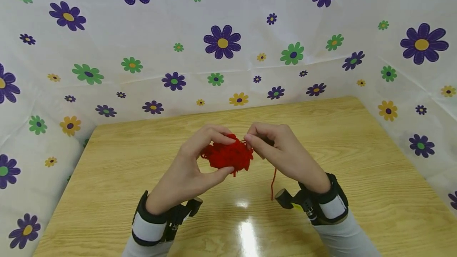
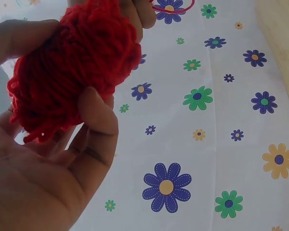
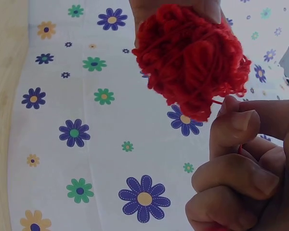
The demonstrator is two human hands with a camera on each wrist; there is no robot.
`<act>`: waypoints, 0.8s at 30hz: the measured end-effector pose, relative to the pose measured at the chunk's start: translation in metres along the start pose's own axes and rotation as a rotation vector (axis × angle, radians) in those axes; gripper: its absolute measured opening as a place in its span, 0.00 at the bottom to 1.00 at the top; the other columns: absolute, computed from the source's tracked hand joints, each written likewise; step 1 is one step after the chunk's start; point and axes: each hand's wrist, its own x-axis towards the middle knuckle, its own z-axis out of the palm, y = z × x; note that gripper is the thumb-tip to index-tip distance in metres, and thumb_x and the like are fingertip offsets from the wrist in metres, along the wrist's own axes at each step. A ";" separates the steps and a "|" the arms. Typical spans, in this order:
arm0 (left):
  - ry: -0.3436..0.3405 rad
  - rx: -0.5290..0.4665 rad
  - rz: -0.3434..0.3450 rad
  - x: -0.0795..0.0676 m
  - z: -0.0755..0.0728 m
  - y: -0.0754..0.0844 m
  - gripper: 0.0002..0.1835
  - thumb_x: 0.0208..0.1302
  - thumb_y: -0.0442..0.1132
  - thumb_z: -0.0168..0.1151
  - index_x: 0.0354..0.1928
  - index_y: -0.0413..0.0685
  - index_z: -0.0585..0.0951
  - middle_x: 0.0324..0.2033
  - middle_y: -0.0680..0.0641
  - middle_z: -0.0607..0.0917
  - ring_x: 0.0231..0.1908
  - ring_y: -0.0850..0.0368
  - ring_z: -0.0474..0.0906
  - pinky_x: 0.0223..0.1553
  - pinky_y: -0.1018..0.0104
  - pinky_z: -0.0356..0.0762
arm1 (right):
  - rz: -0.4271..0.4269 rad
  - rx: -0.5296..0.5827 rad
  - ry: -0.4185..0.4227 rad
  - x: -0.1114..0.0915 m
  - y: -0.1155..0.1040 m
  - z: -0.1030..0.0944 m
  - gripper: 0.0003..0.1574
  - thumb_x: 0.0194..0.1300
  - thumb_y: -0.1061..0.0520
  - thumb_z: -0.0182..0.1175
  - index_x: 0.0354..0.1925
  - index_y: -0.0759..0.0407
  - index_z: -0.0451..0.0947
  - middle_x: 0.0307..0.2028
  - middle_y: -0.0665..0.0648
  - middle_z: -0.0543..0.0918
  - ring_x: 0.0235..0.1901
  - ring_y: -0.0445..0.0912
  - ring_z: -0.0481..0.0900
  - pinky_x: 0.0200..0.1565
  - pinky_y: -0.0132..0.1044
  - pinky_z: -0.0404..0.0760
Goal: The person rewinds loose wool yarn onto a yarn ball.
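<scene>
A ball of red yarn point(image 1: 230, 156) is held up over the table by my left hand point(image 1: 189, 167), its fingers and thumb curled round the two sides. In the left wrist view the yarn ball point(image 2: 72, 67) shows wound strands and loose loops at its ends. My right hand point(image 1: 282, 152) is right beside it, thumb and forefinger pinching a strand that comes off the ball. In the right wrist view the right hand point(image 3: 245, 163) has its other fingers curled in, the strand passing among them. A loose yarn tail point(image 1: 273, 185) hangs below the right hand.
A light wood-grain table point(image 1: 125, 177) lies under both hands. White cloth point(image 1: 150, 43) printed with purple, green and yellow flowers stands behind it and along both sides. Each wrist wears a black strap with a camera point(image 1: 283, 198).
</scene>
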 end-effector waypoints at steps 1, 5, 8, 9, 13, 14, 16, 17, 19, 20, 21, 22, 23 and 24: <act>0.001 0.005 -0.002 0.000 0.000 0.000 0.27 0.47 0.26 0.74 0.51 0.44 0.76 0.52 0.43 0.78 0.48 0.54 0.75 0.34 0.57 0.87 | -0.001 0.005 -0.002 0.000 -0.001 0.000 0.11 0.72 0.59 0.54 0.30 0.56 0.76 0.17 0.53 0.69 0.16 0.45 0.64 0.18 0.31 0.58; 0.010 0.036 -0.007 0.000 0.000 -0.002 0.27 0.47 0.27 0.74 0.50 0.45 0.76 0.52 0.44 0.79 0.48 0.55 0.75 0.33 0.57 0.87 | -0.007 0.025 -0.017 -0.001 -0.002 -0.001 0.11 0.72 0.60 0.54 0.30 0.56 0.76 0.17 0.53 0.69 0.17 0.45 0.65 0.18 0.31 0.59; 0.022 0.059 -0.010 0.001 -0.001 -0.005 0.26 0.46 0.27 0.74 0.50 0.44 0.77 0.52 0.43 0.79 0.47 0.55 0.75 0.32 0.57 0.87 | -0.012 0.031 -0.031 -0.002 -0.002 -0.001 0.11 0.72 0.61 0.54 0.30 0.57 0.76 0.17 0.54 0.69 0.17 0.45 0.65 0.18 0.31 0.59; 0.027 0.064 -0.011 0.001 -0.001 -0.005 0.26 0.46 0.27 0.74 0.49 0.44 0.77 0.52 0.43 0.79 0.47 0.55 0.75 0.32 0.56 0.87 | -0.012 0.030 -0.035 -0.002 -0.003 -0.001 0.10 0.72 0.61 0.54 0.31 0.57 0.76 0.17 0.53 0.69 0.17 0.45 0.65 0.18 0.31 0.59; 0.042 0.084 -0.019 0.002 -0.001 -0.008 0.26 0.45 0.26 0.75 0.49 0.44 0.77 0.51 0.43 0.79 0.48 0.55 0.75 0.34 0.56 0.87 | -0.020 0.032 -0.047 -0.002 -0.003 0.000 0.10 0.72 0.62 0.54 0.31 0.58 0.77 0.17 0.53 0.69 0.17 0.45 0.65 0.18 0.31 0.60; 0.045 0.087 -0.017 0.002 0.000 -0.008 0.26 0.45 0.26 0.75 0.49 0.43 0.77 0.51 0.43 0.79 0.48 0.54 0.75 0.36 0.55 0.87 | -0.024 0.033 -0.048 -0.003 -0.003 0.000 0.10 0.72 0.62 0.54 0.31 0.58 0.77 0.17 0.53 0.69 0.17 0.45 0.65 0.18 0.31 0.60; 0.050 0.096 -0.011 0.002 0.000 -0.009 0.26 0.45 0.25 0.74 0.48 0.43 0.77 0.51 0.42 0.78 0.49 0.54 0.75 0.37 0.55 0.87 | -0.030 0.036 -0.047 -0.003 -0.003 0.000 0.10 0.72 0.62 0.54 0.31 0.58 0.77 0.17 0.53 0.69 0.17 0.44 0.66 0.18 0.31 0.60; 0.052 0.102 -0.010 0.002 0.001 -0.009 0.26 0.45 0.25 0.74 0.48 0.43 0.77 0.51 0.42 0.78 0.49 0.54 0.75 0.38 0.54 0.87 | -0.031 0.037 -0.045 -0.003 -0.003 0.000 0.10 0.72 0.63 0.54 0.31 0.58 0.77 0.17 0.53 0.69 0.17 0.44 0.66 0.18 0.31 0.60; 0.056 0.112 -0.007 0.002 0.001 -0.010 0.26 0.44 0.24 0.74 0.48 0.42 0.78 0.51 0.42 0.78 0.49 0.53 0.74 0.39 0.53 0.87 | -0.033 0.035 -0.039 -0.003 -0.004 0.000 0.11 0.72 0.63 0.54 0.31 0.58 0.76 0.16 0.53 0.69 0.17 0.44 0.66 0.18 0.31 0.60; 0.059 0.120 -0.010 0.002 0.001 -0.011 0.26 0.44 0.24 0.74 0.48 0.42 0.78 0.51 0.42 0.78 0.50 0.53 0.74 0.39 0.53 0.87 | -0.034 0.036 -0.036 -0.003 -0.004 0.000 0.11 0.72 0.63 0.54 0.30 0.58 0.76 0.16 0.53 0.69 0.17 0.44 0.66 0.18 0.31 0.60; 0.064 0.129 -0.015 0.003 0.001 -0.011 0.26 0.44 0.24 0.74 0.48 0.42 0.78 0.51 0.41 0.78 0.50 0.53 0.74 0.39 0.53 0.87 | -0.036 0.036 -0.035 -0.003 -0.005 0.000 0.10 0.72 0.63 0.54 0.31 0.58 0.76 0.16 0.53 0.69 0.17 0.44 0.66 0.18 0.30 0.59; 0.071 0.140 -0.022 0.003 0.002 -0.011 0.26 0.44 0.25 0.75 0.48 0.42 0.78 0.51 0.42 0.78 0.50 0.53 0.74 0.38 0.53 0.87 | -0.040 0.036 -0.035 -0.003 -0.005 0.000 0.10 0.72 0.63 0.54 0.31 0.58 0.77 0.16 0.53 0.69 0.17 0.44 0.66 0.18 0.30 0.59; 0.080 0.154 -0.031 0.003 0.002 -0.011 0.26 0.44 0.26 0.76 0.48 0.42 0.78 0.51 0.42 0.78 0.49 0.53 0.74 0.37 0.54 0.87 | -0.044 0.038 -0.037 -0.003 -0.005 0.001 0.10 0.72 0.63 0.54 0.31 0.58 0.77 0.16 0.53 0.69 0.17 0.44 0.66 0.18 0.30 0.59; 0.090 0.165 -0.039 0.003 0.002 -0.012 0.27 0.44 0.27 0.76 0.48 0.42 0.78 0.51 0.42 0.78 0.48 0.54 0.74 0.35 0.55 0.87 | -0.050 0.039 -0.039 -0.004 -0.006 0.001 0.10 0.72 0.63 0.54 0.32 0.58 0.77 0.16 0.53 0.69 0.17 0.44 0.66 0.18 0.31 0.60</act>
